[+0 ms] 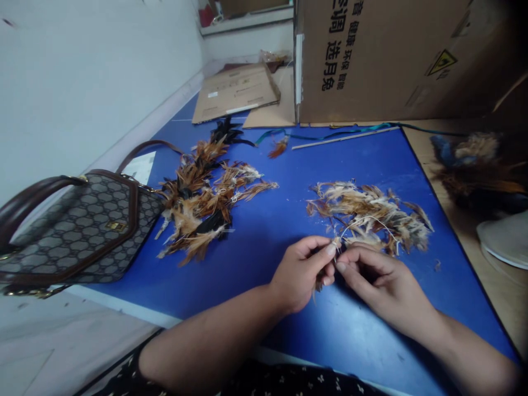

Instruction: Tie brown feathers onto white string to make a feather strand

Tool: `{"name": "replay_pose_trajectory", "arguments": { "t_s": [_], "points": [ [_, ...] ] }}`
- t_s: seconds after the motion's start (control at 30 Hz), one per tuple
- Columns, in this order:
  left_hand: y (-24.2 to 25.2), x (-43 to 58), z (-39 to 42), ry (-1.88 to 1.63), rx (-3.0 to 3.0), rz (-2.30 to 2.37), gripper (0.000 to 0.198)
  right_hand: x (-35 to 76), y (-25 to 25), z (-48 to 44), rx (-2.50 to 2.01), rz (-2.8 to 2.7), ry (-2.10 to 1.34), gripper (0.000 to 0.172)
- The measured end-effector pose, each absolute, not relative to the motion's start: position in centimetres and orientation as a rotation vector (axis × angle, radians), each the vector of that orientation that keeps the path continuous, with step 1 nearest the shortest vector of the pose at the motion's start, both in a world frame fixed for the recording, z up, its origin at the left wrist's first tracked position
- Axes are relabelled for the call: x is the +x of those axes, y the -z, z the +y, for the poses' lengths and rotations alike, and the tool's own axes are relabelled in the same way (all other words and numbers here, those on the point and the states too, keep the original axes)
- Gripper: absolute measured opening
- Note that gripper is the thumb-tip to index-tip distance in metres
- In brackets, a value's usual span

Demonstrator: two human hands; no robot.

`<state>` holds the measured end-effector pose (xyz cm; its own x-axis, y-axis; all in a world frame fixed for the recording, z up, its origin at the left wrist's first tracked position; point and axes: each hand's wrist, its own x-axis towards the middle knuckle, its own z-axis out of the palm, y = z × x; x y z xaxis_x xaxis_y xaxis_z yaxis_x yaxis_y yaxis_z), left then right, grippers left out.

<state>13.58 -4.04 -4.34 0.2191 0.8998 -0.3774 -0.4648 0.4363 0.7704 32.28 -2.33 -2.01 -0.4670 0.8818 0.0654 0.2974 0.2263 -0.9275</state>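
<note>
My left hand [303, 269] is closed, thumb against fingers, on a small feather bundle [337, 242]; brown feather tips show below the fingers. Right beside it, my right hand [381, 280] pinches a thin white string [363, 217] at the bundle's end. The string loops up from the fingers and over a pile of tan and brown feathers [355, 198] just beyond the hands. To the left lies a larger spread of brown, orange and black feathers [198, 170]. The exact grip of the right fingertips is partly hidden.
A patterned handbag [82, 220] stands at the blue table's [264, 220] left edge. At the back are a large cardboard box [391, 66], flat cardboard [235, 91], a thin stick [346, 137] and a teal ribbon [322, 135]. More feathers [478, 159] lie at the right.
</note>
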Motion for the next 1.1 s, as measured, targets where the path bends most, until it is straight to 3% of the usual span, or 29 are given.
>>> {"name": "replay_pose_trajectory", "arguments": {
  "t_s": [0.2, 0.37, 0.6, 1.1],
  "points": [
    [4.6, 13.4, -3.9, -1.097, 0.594, 0.896, 0.055, 32.6, 1.1, -2.5, -1.155, -1.706, -1.508, 0.041],
    [5.1, 13.1, -3.9, -1.069, 0.711, 0.829, 0.048, 32.8, 1.3, -2.4, -1.163, -1.658, -1.503, 0.040],
    [4.8, 13.1, -4.1, -1.146, 0.874, 0.848, 0.062, 33.1, 1.4, -2.6, -1.163, -1.619, -1.504, 0.041],
    [3.5, 13.3, -4.1, -0.936, 0.943, 0.963, 0.021, 33.6, 2.6, -2.6, -1.001, -1.151, -1.948, 0.034]
  ]
}}
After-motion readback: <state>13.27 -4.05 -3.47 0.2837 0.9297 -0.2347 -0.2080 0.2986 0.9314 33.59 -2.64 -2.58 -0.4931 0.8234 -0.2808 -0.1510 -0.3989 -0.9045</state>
